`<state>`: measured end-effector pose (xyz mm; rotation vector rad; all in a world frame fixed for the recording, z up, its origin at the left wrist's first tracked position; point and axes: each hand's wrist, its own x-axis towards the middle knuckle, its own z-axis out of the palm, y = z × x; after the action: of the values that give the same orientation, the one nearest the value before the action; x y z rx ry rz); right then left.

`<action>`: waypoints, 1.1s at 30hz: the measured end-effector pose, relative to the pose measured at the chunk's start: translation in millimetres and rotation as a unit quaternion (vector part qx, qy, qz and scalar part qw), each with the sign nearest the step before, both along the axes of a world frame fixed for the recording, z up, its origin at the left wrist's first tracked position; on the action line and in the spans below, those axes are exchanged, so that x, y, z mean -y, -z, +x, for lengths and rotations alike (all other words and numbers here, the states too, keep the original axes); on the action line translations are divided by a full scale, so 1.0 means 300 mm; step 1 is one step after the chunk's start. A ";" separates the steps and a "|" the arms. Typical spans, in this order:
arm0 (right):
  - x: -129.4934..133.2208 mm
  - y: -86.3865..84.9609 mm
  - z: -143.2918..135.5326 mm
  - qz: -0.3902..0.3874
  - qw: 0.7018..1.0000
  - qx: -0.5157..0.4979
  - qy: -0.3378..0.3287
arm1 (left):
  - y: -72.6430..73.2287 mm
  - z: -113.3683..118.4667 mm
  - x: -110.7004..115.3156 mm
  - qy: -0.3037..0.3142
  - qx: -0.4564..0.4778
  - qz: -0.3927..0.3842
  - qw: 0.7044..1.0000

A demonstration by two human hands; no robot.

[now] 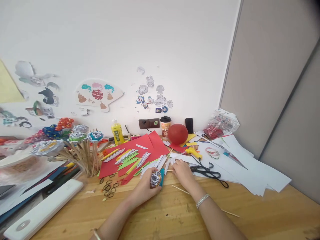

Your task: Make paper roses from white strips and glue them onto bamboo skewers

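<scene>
My left hand (pixel 147 184) is closed around a rolled paper flower (pixel 156 179), a white, grey and yellow spiral with a teal paper piece (pixel 162 176) at its right side. Beside it, my right hand (pixel 182 170) reaches down to white paper strips (pixel 168 164), fingers bent and together; what they grip is hidden. A short length of thin stick (pixel 170 170) shows between the two hands. Black-handled scissors (pixel 206 172) lie just right of my right hand, and a thin wooden stick (pixel 180 189) lies below it.
Folded strips (pixel 128 160) lie on red paper (pixel 107 170). Several rubber bands (pixel 108 188) are at left, near a bundle of sticks (pixel 87 160) and a white bar-shaped device (pixel 45 210). Behind are a yellow glue gun (pixel 193 153), red balloon (pixel 178 134), cup (pixel 165 128) and bottle (pixel 117 132).
</scene>
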<state>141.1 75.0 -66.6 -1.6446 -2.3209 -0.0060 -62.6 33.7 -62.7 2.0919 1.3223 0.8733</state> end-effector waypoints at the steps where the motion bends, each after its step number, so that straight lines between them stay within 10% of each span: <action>1: -0.004 0.001 -0.003 0.004 1.000 0.005 0.002 | 0.000 0.001 0.000 0.001 0.001 0.000 1.000; 33: 0.044 -0.032 0.138 -0.183 0.962 -0.139 -0.146 | 0.010 0.002 -0.037 -0.043 0.080 -0.022 0.996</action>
<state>182.5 61.9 -57.1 -1.3203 -2.4117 0.7088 -62.1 44.7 -65.7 1.9007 1.3405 1.0167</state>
